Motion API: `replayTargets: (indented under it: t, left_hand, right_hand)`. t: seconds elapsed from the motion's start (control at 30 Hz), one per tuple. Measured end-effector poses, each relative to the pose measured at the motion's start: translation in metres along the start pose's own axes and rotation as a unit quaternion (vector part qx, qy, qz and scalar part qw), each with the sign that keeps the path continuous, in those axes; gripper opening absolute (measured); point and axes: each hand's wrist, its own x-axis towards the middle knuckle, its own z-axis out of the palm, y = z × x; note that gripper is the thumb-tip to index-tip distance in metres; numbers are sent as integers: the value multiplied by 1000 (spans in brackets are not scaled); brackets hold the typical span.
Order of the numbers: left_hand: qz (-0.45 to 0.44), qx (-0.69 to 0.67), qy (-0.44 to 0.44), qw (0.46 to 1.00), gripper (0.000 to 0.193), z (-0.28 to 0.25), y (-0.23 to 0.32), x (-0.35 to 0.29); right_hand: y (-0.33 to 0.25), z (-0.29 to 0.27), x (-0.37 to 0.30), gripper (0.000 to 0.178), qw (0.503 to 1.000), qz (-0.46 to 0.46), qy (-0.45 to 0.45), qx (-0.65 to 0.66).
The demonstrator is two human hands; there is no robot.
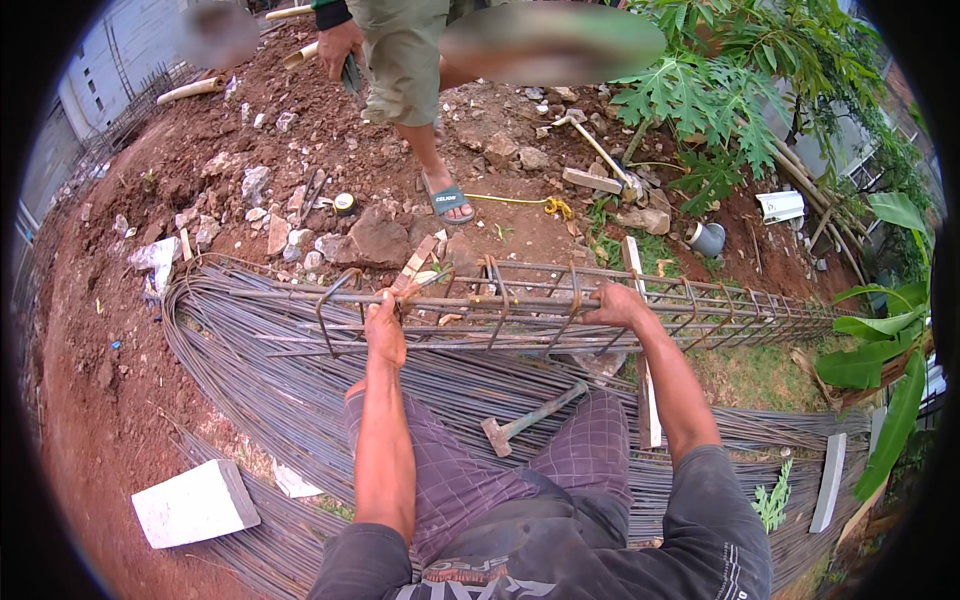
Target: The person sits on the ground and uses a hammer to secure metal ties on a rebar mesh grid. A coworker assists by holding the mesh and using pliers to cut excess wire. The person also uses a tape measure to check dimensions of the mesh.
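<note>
A long rebar cage (540, 305) of rusty bars and square stirrups lies crosswise in front of me. My left hand (385, 330) is closed at the cage's left part, thumb up. What its fingers hold is hidden, though a small rust-orange piece shows beside the thumb. Farther right, my right hand (615, 306) grips the cage's bars, fingers wrapped around them. Between my knees a hammer (540, 412) with a worn greenish handle rests on a bundle of long thin steel rods (260, 340).
Another person (400, 70) in sandals stands beyond the cage among rocks. A wooden strip (648, 400) passes under the cage. A white block (195, 505) lies at lower left. A long-handled hammer (605, 155), a grey bucket (706, 238) and leafy plants (700, 110) are at right.
</note>
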Motion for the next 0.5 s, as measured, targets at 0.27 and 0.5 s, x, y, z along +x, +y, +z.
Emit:
replayTargets:
  t: [0.27,0.5]
  left_hand:
    - [24,-11,47,999,12,15,-5,2]
    - [42,-30,25,998,10,22,-4,-1]
  right_hand:
    - [7,21,6,44,993,-2,120,-8]
    - [24,25,6,53,990,-11,140,32]
